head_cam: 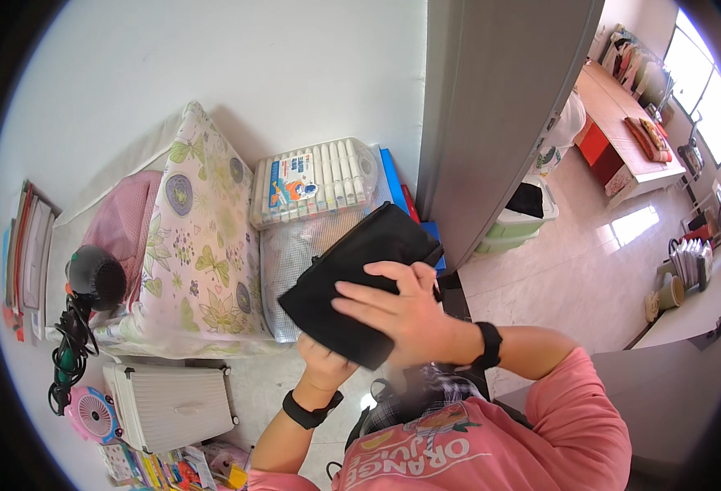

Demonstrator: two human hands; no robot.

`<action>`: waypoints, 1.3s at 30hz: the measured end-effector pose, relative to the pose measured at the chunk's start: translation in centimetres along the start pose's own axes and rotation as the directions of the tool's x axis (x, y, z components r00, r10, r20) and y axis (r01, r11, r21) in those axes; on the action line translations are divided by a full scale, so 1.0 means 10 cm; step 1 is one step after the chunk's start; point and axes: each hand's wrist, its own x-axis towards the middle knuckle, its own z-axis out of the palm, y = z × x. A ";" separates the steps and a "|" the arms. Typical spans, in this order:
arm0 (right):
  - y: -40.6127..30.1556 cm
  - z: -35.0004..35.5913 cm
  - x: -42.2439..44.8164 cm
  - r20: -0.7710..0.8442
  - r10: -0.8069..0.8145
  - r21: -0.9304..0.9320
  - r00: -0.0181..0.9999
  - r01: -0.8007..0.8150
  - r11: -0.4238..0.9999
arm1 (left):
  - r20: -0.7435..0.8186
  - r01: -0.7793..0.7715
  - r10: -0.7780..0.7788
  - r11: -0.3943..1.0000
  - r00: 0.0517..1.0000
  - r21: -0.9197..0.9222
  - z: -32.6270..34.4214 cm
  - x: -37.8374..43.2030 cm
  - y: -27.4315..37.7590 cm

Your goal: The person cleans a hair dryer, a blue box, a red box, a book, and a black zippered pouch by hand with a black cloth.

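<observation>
A black fabric pouch (360, 276) with what looks like a zipper along its upper edge is held up in front of the person's chest. My left hand (326, 362) grips its lower edge, with the fingers partly hidden behind the cloth. Across its front lies my right hand (397, 307), fingers spread and slightly blurred. Behind the pouch, a clear case of white markers (314, 181) rests on a silvery mesh bag (286, 270).
A flower-patterned cloth (213, 258) covers a piece of furniture beside the bag. A hair dryer (96, 279) with a coiled cord, a white suitcase (173, 405) and a pink fan (94, 414) are at the left. A grey door frame (489, 110) stands at the right.
</observation>
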 end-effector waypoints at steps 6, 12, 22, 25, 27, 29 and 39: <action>0.86 -0.32 -0.24 -0.223 0.203 -0.229 0.954 -0.253 0.940 | -0.012 -0.064 0.064 0.997 0.998 0.040 0.02 0.07 0.01; 0.20 -0.39 -0.10 -0.116 0.078 -0.020 0.990 -0.080 0.997 | 0.113 0.243 -0.223 0.943 0.968 -0.227 -0.02 -0.03 0.06; 0.77 -0.52 -0.42 -0.154 0.168 -0.297 0.974 -0.208 0.932 | 0.064 0.105 -0.094 0.974 0.994 -0.199 0.02 0.08 0.04; 0.64 -0.53 -0.31 -0.265 0.243 -0.223 0.933 -0.305 0.926 | 0.023 0.127 -0.125 0.978 0.992 -0.167 0.03 0.02 0.07; 0.26 -0.50 -0.15 -0.175 0.165 -0.061 0.971 -0.178 0.982 | 0.033 0.122 -0.119 0.980 0.992 -0.157 0.05 0.03 0.06; -0.04 -0.31 -0.08 0.009 0.014 -0.098 1.000 -0.013 0.995 | 0.001 0.094 -0.095 0.985 0.996 -0.142 0.04 -0.05 -0.02; 0.98 -0.51 -0.47 -0.306 0.283 -0.177 0.909 -0.346 0.921 | 0.056 0.168 -0.160 0.968 0.986 -0.184 -0.02 0.06 0.13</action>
